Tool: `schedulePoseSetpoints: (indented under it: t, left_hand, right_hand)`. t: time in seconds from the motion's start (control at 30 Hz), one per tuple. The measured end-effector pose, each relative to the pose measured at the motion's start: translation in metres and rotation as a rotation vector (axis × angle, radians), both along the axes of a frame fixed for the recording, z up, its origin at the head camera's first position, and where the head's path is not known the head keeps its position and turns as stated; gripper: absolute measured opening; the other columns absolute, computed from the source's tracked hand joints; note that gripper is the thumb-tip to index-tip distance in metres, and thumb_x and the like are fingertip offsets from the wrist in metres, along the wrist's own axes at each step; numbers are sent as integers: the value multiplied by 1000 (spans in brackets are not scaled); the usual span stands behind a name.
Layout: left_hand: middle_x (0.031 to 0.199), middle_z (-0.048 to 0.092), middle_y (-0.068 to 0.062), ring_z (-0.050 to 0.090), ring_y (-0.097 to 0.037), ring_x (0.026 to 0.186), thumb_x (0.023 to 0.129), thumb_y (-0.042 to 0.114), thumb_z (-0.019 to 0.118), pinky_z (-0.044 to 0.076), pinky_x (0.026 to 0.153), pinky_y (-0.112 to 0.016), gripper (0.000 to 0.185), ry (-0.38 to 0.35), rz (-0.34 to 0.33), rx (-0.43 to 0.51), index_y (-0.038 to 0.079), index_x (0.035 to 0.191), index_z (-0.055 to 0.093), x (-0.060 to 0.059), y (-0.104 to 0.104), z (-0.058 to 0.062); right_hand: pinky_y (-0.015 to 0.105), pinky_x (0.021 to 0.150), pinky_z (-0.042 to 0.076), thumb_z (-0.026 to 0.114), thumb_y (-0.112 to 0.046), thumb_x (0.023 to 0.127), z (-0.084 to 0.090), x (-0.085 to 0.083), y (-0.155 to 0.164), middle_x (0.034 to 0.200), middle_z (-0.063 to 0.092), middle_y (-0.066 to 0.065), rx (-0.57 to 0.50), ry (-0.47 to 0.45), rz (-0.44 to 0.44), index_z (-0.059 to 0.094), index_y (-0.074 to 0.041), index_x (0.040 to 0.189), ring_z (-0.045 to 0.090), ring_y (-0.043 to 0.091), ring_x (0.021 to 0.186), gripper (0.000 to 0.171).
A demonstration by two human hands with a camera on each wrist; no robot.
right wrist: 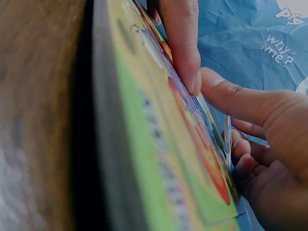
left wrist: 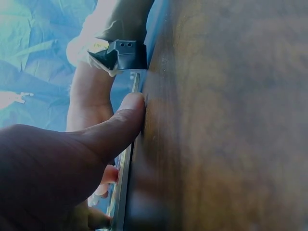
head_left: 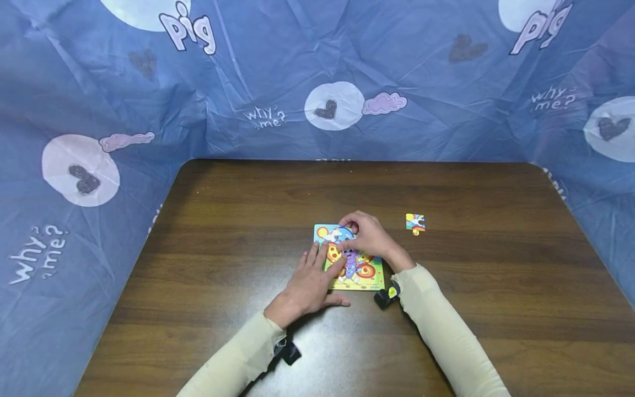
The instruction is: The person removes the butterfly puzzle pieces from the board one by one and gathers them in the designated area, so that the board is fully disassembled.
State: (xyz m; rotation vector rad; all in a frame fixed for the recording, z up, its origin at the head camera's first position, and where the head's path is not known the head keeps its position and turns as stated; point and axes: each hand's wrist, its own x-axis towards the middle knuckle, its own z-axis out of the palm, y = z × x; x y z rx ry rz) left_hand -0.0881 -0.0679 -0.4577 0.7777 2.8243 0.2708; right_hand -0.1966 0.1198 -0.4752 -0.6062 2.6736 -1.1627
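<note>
A colourful jigsaw puzzle board (head_left: 369,284) with a purple butterfly picture lies on the table. My left hand (head_left: 308,284) rests on its left side, fingers stretched over the picture. In the left wrist view the left thumb (left wrist: 127,108) reaches past the board's near edge. At the board's top right, my right hand (head_left: 369,237) pinches a puzzle piece (right wrist: 227,139), seen as a thin edge in the right wrist view. That piece stands tilted up from the board, partly hidden by the fingers. The right thumb sits close beside a left fingertip.
One loose puzzle piece (head_left: 414,221) lies on the brown wooden table (head_left: 238,237), to the right of the board. A blue printed cloth (head_left: 278,66) hangs behind the table and along its sides. Small crumbs dot the far left of the tabletop.
</note>
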Motion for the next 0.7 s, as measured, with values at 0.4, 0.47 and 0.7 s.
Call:
schedulePoseSetpoints:
  t: [0.4,0.47,0.7]
  left_hand:
    - [163,19,-32,22,-52,150,82,68,66,31,119,-62,93,-14,-1,-4,21,156,36,-2,-1,-1]
    - [163,19,-32,21,-51,151,82,68,66,30,119,-62,92,-19,1,-3,21,156,36,-2,-1,-1]
    - [163,18,-32,19,-51,151,82,67,66,28,120,-62,92,-34,5,4,22,156,35,-2,-1,-2]
  right_hand:
    - [28,71,41,93,-24,69,16,1,3,94,62,7,-26,48,-37,70,-7,110,50,19,81,50]
    - [29,73,41,93,-24,68,20,1,5,97,64,8,-3,78,-30,71,-6,110,52,20,83,51]
    - [31,73,41,93,-24,67,28,1,21,99,64,9,46,120,-33,71,-6,110,52,24,85,51]
